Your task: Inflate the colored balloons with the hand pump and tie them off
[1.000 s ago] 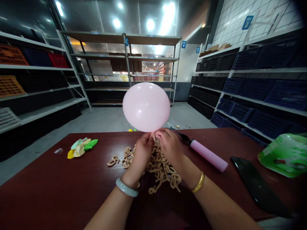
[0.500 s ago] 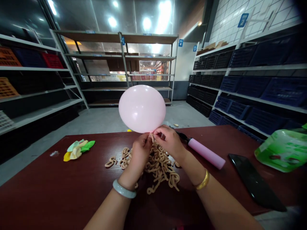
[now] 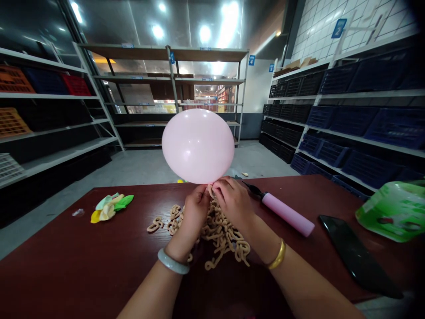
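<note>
A blown-up pale pink balloon [image 3: 198,146] stands above the dark red table [image 3: 66,266]. My left hand [image 3: 195,209] and my right hand [image 3: 233,201] both pinch its neck just below the round body, fingers closed tight around it. Under my hands lies a heap of tan curled clips [image 3: 219,232]. A pink hand pump [image 3: 285,213] with a black nozzle lies just right of my right hand.
Several flat balloons [image 3: 111,207] in yellow and green lie at the table's left. A black phone [image 3: 357,254] and a green bag [image 3: 395,212] sit at the right. Metal shelves with crates line both sides and the back of the room.
My right hand's fingers closed back onto the balloon's neck after lifting slightly. The balloon tilted and rose a little. The camera shifted a bit.
</note>
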A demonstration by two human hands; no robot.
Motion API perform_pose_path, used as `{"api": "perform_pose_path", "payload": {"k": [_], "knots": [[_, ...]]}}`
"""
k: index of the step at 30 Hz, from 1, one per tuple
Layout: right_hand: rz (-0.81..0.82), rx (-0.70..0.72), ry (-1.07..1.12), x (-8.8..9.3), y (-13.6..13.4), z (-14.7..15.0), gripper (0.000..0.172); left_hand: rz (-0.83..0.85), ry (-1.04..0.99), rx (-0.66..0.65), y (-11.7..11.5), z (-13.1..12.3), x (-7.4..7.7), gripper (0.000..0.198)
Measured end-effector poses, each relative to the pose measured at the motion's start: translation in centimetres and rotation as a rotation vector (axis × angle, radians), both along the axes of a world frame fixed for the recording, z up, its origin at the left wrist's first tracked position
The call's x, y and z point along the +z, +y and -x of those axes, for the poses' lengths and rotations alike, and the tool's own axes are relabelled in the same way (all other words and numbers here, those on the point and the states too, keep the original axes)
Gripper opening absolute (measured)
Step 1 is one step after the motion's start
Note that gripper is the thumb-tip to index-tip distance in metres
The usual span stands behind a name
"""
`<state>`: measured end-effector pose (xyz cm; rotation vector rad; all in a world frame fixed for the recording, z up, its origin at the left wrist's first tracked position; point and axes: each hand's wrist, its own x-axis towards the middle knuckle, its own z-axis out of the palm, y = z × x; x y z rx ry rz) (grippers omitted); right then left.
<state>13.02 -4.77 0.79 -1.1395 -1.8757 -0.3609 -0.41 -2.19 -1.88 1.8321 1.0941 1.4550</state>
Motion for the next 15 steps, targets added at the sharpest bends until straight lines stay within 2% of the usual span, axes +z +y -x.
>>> {"api": "perform_pose_path", "payload": {"k": [4,10,15], "knots": [[0.021,0.110,0.056,0.0,0.2,-0.4,0.016,0.023,-0.022,0.000,-0.2,0.0,0.1,0.031],[0.080,0.179,0.248,0.1,0.7,-0.5,0.006,-0.011,0.084,0.043,-0.3,0.0,0.5,0.030],[0.111,0.271,0.214,0.5,0.9,-1.1,0.009,-0.004,0.075,0.009,-0.5,0.1,0.6,0.033]]}}
